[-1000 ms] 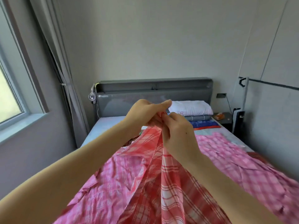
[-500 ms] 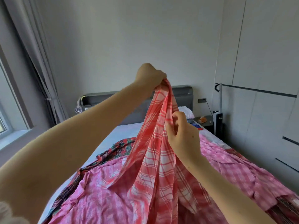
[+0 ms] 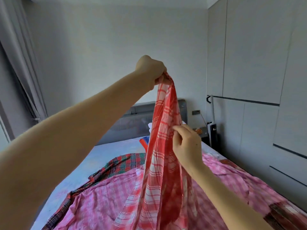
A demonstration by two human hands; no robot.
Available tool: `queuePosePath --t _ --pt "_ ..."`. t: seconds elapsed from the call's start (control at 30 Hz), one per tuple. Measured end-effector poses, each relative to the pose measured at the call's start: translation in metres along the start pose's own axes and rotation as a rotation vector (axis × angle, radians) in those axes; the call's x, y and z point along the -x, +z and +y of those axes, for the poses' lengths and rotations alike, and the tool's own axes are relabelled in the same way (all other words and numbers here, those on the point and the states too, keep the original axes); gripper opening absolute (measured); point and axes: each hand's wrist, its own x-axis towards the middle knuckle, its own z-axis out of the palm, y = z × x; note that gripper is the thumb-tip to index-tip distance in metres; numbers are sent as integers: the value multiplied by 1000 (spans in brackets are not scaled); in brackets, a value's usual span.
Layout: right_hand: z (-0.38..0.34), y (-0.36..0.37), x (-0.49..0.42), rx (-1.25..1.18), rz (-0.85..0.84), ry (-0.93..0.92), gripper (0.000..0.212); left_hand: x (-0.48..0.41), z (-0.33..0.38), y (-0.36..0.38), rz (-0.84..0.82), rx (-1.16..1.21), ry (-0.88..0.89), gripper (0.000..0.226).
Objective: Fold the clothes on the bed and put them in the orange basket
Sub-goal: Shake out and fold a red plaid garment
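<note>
A red and white checked shirt (image 3: 162,163) hangs bunched in the air over the bed (image 3: 106,151). My left hand (image 3: 150,71) grips its top end, raised high. Lower down, my right hand (image 3: 187,143) pinches the shirt's right edge. Under it a pink checked garment (image 3: 103,201) lies spread across the bed, and a dark red and green tartan one (image 3: 123,165) sticks out beneath it on the left. The orange basket is not in view.
A grey headboard (image 3: 132,120) stands at the far end of the bed, with a blue and red folded item (image 3: 144,141) below it. A bedside table (image 3: 201,131) and a tall slim appliance (image 3: 212,130) stand at the right, beside grey cupboard doors (image 3: 259,113). Curtains (image 3: 18,63) hang at the left.
My left hand has lifted the shirt's top end high above the bed, while my right hand slid down along its edge. The view has tilted upward.
</note>
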Motion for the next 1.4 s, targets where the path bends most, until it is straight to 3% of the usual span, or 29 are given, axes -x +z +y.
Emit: queuePosePath --t 0.13,0.37,0.47,0.63,0.7,0.8,0.93,1.0,1.03,1.07,1.1,1.2,1.27,1.4 --pt "-1 0 19 -202 -241 239 35 -3 1 18 5 45 -45 18" --pt "2 2 22 -39 -100 244 22 -8 1 25 82 75 -27 27" --pt "7 -9 23 -42 -95 196 6 -14 -6 7 158 58 -17 31" --pt "20 -46 -5 -25 -101 219 26 -21 -47 -46 280 -96 -91 25" --pt "21 -62 -27 -65 -113 225 16 -7 -65 -63 261 -193 -110 22" --pt "6 -81 -52 -173 -109 210 9 18 -86 -79 206 -158 -101 22" --pt "-12 -63 -48 -393 -380 392 20 44 -118 -96 152 -115 -204 12" --pt "-13 -47 -38 -419 -532 481 27 45 -138 -97 18 -525 -327 15" --pt "-15 -39 -30 -414 -592 494 28 48 -151 -97 -38 -876 -304 25" --pt "-16 -33 -24 -403 -634 498 28 56 -158 -90 -35 -1065 -235 34" --pt "-18 -27 -19 -389 -669 500 28 63 -164 -81 -28 -1110 -141 39" --pt "-25 -16 -6 -396 -750 513 9 93 -165 -31 -133 -707 162 36" --pt "-28 -15 -2 -418 -770 536 12 103 -169 -7 -275 -472 190 33" --pt "-22 -24 4 -495 -769 606 14 98 -182 4 -241 -531 137 22"
